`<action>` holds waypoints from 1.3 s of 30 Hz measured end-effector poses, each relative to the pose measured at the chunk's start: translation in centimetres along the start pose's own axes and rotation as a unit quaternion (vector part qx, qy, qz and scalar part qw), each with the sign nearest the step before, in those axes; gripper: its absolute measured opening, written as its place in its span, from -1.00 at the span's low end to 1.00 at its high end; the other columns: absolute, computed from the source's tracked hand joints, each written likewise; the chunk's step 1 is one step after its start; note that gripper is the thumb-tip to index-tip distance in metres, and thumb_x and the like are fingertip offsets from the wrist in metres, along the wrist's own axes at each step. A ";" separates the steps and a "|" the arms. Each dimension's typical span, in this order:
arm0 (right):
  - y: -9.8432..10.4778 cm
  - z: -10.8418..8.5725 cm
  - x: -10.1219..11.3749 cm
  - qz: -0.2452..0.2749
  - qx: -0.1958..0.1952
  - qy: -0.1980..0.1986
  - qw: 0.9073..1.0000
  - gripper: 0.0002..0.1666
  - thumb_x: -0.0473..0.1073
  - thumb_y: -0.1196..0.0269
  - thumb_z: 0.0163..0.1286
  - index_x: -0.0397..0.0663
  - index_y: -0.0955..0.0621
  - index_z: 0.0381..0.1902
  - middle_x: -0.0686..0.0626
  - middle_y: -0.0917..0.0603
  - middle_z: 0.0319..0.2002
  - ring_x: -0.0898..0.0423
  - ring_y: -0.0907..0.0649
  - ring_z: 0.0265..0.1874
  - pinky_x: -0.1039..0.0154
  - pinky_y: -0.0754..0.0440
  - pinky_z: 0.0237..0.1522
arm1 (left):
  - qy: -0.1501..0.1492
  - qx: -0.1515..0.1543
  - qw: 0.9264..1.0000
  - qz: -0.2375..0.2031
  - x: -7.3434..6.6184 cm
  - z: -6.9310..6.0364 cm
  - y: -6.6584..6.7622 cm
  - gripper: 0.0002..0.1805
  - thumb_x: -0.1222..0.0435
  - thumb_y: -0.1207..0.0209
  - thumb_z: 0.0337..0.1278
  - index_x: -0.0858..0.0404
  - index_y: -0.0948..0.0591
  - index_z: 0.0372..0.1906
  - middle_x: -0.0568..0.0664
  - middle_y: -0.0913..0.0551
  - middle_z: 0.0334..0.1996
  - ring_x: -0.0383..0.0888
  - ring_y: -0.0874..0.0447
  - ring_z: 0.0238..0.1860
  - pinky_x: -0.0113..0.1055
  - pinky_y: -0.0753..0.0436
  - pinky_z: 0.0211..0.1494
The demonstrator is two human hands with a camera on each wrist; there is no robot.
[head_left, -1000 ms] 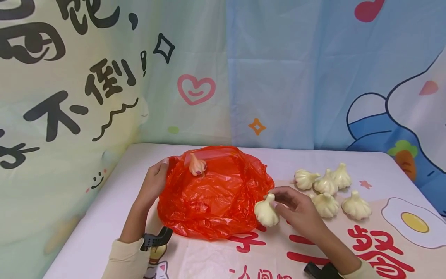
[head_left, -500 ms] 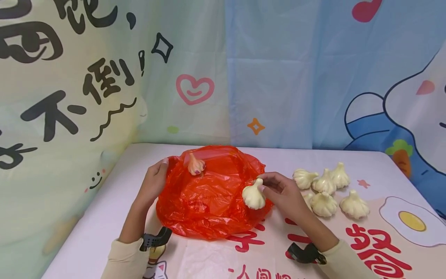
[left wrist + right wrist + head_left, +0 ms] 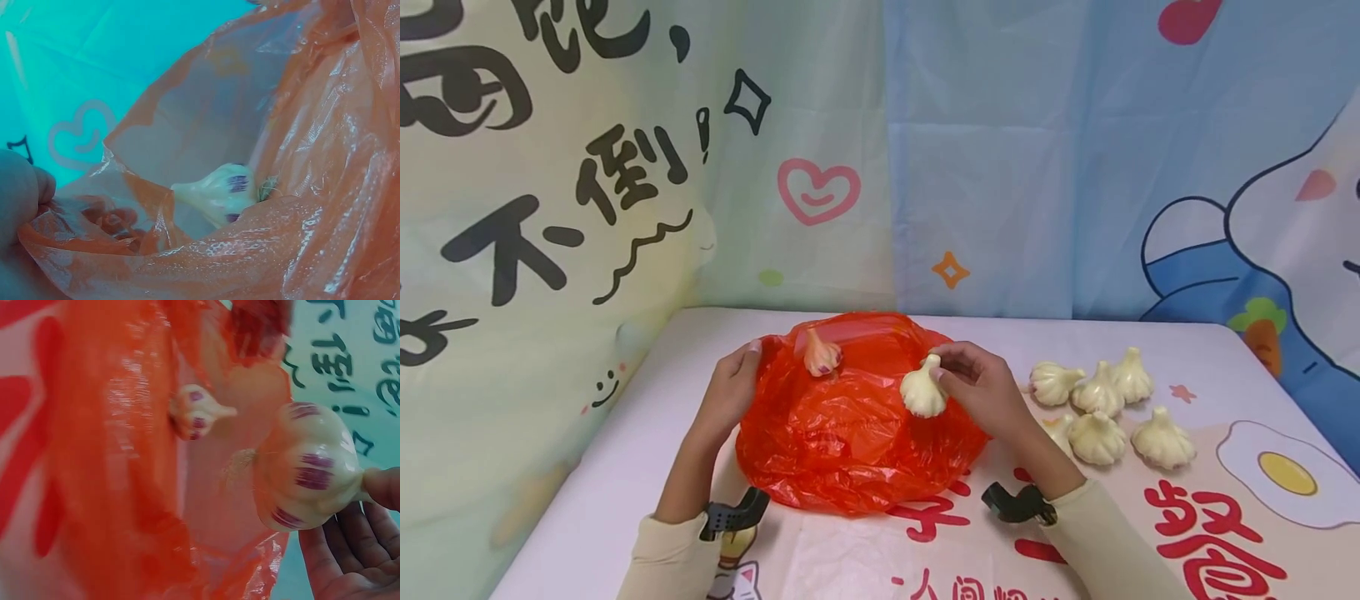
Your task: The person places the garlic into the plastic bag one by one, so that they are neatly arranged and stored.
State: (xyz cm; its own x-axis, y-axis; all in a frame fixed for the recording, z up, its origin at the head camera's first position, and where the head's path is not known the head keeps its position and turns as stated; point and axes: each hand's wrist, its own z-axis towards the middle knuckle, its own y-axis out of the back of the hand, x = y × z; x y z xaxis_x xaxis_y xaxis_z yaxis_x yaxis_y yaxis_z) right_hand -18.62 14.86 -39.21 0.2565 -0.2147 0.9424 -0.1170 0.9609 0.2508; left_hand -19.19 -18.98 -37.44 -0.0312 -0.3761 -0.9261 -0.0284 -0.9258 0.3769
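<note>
A red plastic bag (image 3: 850, 433) lies spread on the table with its mouth held apart. My left hand (image 3: 730, 392) pinches the bag's left rim between thumb and fingers, which show through the film in the left wrist view. One garlic bulb (image 3: 222, 190) with purple marks rests inside the bag. By its stem, my right hand (image 3: 985, 387) pinches another garlic bulb (image 3: 925, 390), which hangs above the right part of the bag. In the right wrist view the held bulb's roots and purple streaks face the bag opening.
Several more garlic bulbs (image 3: 1099, 439) sit in a cluster on the table to the right of the bag. The printed tablecloth (image 3: 850, 558) carries red characters and a fried egg drawing. A patterned curtain (image 3: 985, 167) stands behind the table.
My right hand has carried its garlic bulb left and upward, from beside the bag's right edge to over the bag. The left hand keeps its hold on the rim.
</note>
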 end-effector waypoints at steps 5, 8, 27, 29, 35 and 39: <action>-0.6 1.4 0.1 0.024 -0.015 0.023 0.999 -0.69 -0.26 -0.28 0.37 -0.21 -0.58 0.05 -0.13 -0.65 -0.07 -0.01 -0.63 -0.08 0.32 -0.61 -0.02 | -0.006 -0.003 1.000 0.006 0.9 0.4 -0.1 -0.35 -0.10 0.28 0.50 0.30 -0.44 0.31 0.21 -0.54 0.13 0.14 -0.53 0.08 0.03 -0.53 0.17; -1.4 2.0 0.1 0.043 -0.012 0.036 0.998 -0.70 -0.32 -0.26 0.36 -0.27 -0.58 0.04 -0.19 -0.65 -0.09 -0.04 -0.63 -0.10 0.31 -0.61 -0.01 | -0.004 -0.004 1.000 0.006 1.0 0.4 -0.1 -0.34 -0.10 0.28 0.50 0.31 -0.44 0.30 0.21 -0.54 0.13 0.14 -0.52 0.09 0.04 -0.52 0.18; -6.5 6.3 -1.6 -0.003 0.020 -0.007 1.000 -0.73 -0.22 -0.31 0.34 -0.16 -0.66 -0.02 -0.08 -0.69 -0.13 0.01 -0.65 -0.09 0.14 -0.59 0.07 | -0.002 0.000 1.000 0.003 1.0 0.2 0.0 -0.34 -0.11 0.27 0.49 0.28 -0.42 0.33 0.21 -0.53 0.17 0.14 -0.52 0.11 0.04 -0.50 0.20; -7.1 6.8 -1.8 -0.006 0.014 -0.011 1.000 -0.73 -0.24 -0.31 0.34 -0.17 -0.66 -0.02 -0.08 -0.68 -0.13 0.00 -0.64 -0.09 0.14 -0.59 0.06 | -0.001 0.002 1.000 0.003 1.0 0.3 -0.1 -0.34 -0.11 0.27 0.50 0.28 -0.42 0.33 0.21 -0.53 0.16 0.14 -0.52 0.10 0.02 -0.51 0.19; -8.3 7.9 -2.1 -0.025 -0.038 -0.017 0.999 -0.76 -0.28 -0.29 0.35 -0.20 -0.66 -0.04 -0.11 -0.69 -0.15 -0.01 -0.64 -0.10 0.13 -0.59 0.06 | 0.002 0.002 1.000 0.009 1.0 0.3 -0.3 -0.34 -0.11 0.28 0.50 0.28 -0.41 0.34 0.20 -0.53 0.16 0.13 -0.53 0.09 0.00 -0.53 0.17; -8.7 8.4 -2.4 -0.030 -0.074 -0.028 0.996 -0.74 -0.27 -0.29 0.34 -0.25 -0.65 -0.04 -0.14 -0.69 -0.13 -0.04 -0.64 -0.08 0.12 -0.59 0.05 | -0.002 0.004 1.000 0.007 1.2 0.4 -0.4 -0.34 -0.10 0.28 0.51 0.29 -0.40 0.35 0.21 -0.52 0.17 0.14 -0.52 0.11 0.02 -0.50 0.19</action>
State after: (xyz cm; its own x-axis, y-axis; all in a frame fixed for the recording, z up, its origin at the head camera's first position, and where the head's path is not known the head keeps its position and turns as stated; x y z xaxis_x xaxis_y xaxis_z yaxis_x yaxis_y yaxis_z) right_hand -26.25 5.52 -41.82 0.2052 -0.2786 0.9382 0.0413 0.9602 0.2761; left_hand -19.65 -19.06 -38.66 -0.0366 -0.3886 -0.9207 -0.0359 -0.9202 0.3898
